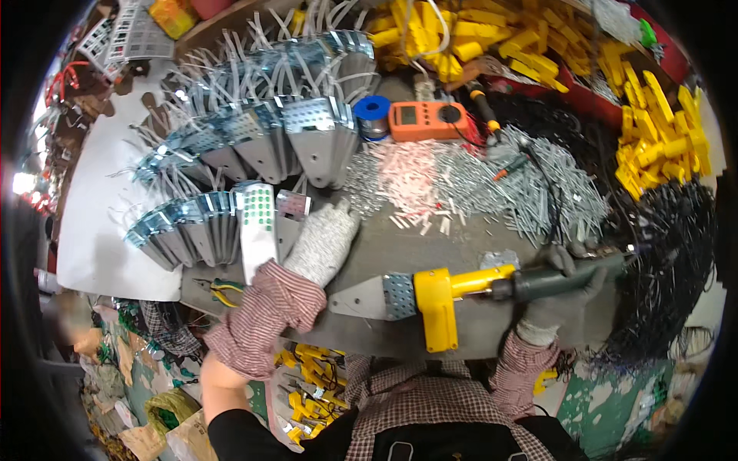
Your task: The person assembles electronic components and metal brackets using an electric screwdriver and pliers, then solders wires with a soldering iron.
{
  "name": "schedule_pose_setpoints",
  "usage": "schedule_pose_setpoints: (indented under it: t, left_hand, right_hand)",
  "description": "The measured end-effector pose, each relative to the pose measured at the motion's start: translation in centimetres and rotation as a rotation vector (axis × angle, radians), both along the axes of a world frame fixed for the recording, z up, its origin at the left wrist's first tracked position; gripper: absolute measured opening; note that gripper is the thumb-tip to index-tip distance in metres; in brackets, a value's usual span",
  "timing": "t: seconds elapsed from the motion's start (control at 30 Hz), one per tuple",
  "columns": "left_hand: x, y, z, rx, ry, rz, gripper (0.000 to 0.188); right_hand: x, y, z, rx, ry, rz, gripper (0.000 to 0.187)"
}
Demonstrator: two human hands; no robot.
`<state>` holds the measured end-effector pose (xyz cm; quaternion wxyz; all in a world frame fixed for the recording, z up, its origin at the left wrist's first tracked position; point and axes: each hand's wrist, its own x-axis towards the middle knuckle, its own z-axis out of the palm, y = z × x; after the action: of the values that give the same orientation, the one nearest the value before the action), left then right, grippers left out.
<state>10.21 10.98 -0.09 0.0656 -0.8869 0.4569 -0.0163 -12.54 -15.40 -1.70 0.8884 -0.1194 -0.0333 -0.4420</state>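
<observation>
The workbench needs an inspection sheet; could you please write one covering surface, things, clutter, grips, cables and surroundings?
Surface: dark workbench, bare in the middle.
Things: yellow handle with a grey plate, at the front edge; electric screwdriver pointing toward it.
Clutter: small metal parts, pink pieces, orange meter, blue spool, pliers.
Left grip: gloved, beside the small metal parts; hold unclear.
Right grip: gloved, closed around the electric screwdriver.
Cables: black heap at right.
Surroundings: worn green floor.
</observation>
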Motion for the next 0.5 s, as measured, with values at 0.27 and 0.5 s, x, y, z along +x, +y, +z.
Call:
schedule_pose_setpoints:
  t: [0.27,0.5]
  left_hand:
    - [0.8,-0.8,0.1,-0.025,0.128,0.076,0.028]
    - [-13.5,1.9,-2.5,-0.835,0.538,0.149,0.039]
  right_hand:
    - [-0.2,0.5,-0.6,-0.003,-0.053,0.021,0.037]
    - [0.0,0.6,-0.3,-0.007,-0.107,0.058,0.039]
